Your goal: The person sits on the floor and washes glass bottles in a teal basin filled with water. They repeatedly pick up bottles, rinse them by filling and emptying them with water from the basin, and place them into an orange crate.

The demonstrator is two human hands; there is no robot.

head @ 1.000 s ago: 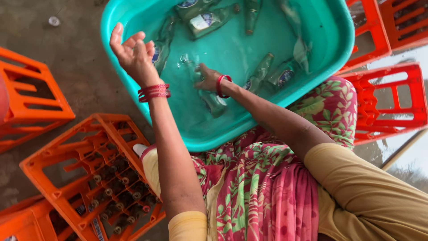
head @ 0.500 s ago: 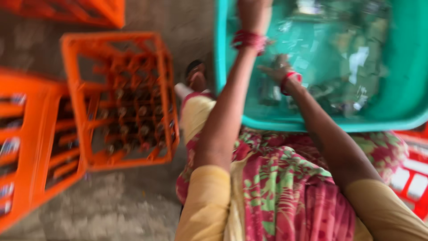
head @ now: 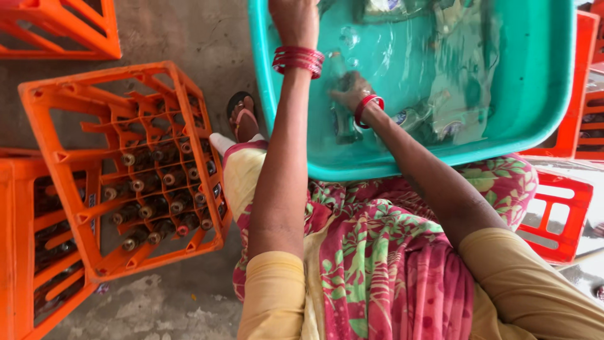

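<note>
A teal plastic tub point(head: 402, 167) full of water rests in front of my lap, with several glass bottles point(head: 440, 119) sunk in it. My right hand point(head: 345, 93), a red bangle at its wrist, is under the water and closed on a dark glass bottle point(head: 343, 126) near the tub's near wall. My left hand point(head: 294, 19), with red bangles, is raised over the tub's left rim. Its fingers are cut off by the top edge, so what it holds is hidden.
An orange crate point(head: 126, 170) partly filled with capped dark bottles point(head: 160, 201) stands on the concrete floor at my left, with more orange crates point(head: 38, 252) beside and behind it. Red crates point(head: 560, 214) sit at the right. My sandalled foot point(head: 242, 119) is next to the tub.
My view has swung left and down, bringing the bottle crates into sight. My left hand has moved from an open spread over the tub's left side up to the frame's top edge. My right hand stays in the water.
</note>
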